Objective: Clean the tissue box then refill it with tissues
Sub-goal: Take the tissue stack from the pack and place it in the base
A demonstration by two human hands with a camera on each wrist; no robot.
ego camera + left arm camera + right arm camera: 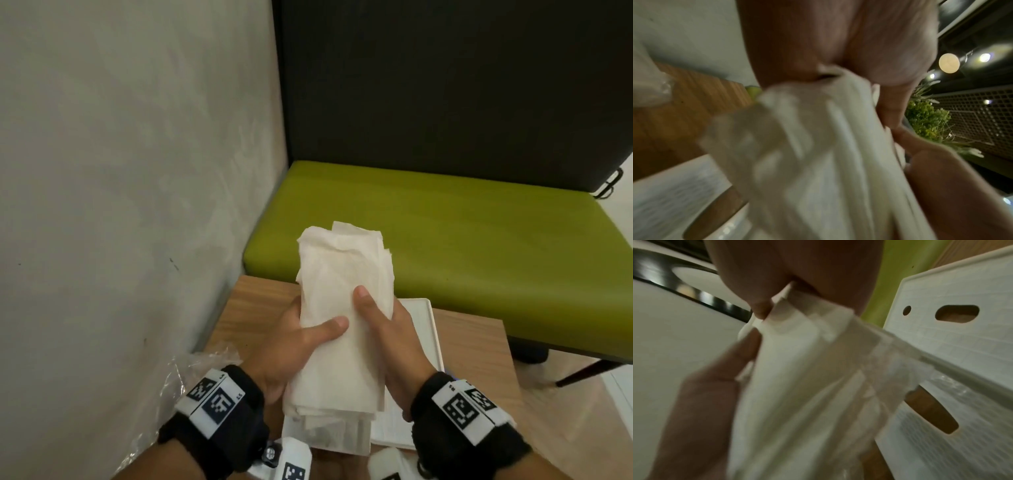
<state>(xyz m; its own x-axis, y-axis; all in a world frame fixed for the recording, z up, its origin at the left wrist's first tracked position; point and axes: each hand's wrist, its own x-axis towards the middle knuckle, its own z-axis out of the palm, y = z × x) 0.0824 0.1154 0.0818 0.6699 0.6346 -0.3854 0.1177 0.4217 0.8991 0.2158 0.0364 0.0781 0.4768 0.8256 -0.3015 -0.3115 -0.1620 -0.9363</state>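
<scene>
While both thumbs press its front, the left hand (291,346) and right hand (394,339) curl round the tissue stack (342,308) at lower centre. Gripping from 2 sides probably keeps the loose sheets squared above the white tissue box (424,329).

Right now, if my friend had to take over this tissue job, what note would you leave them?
Left hand: grips the stack of tissues from the left, thumb across its front.
Right hand: grips the same stack from the right.
The stack is held above the wooden table. The white tissue box lies on the table behind the hands. Clear plastic wrap lies at the table's left edge.
Done: tissues are out of the wrap and in hand. I cannot tell if the box was cleaned.
Left: put the stack into the box.
</scene>
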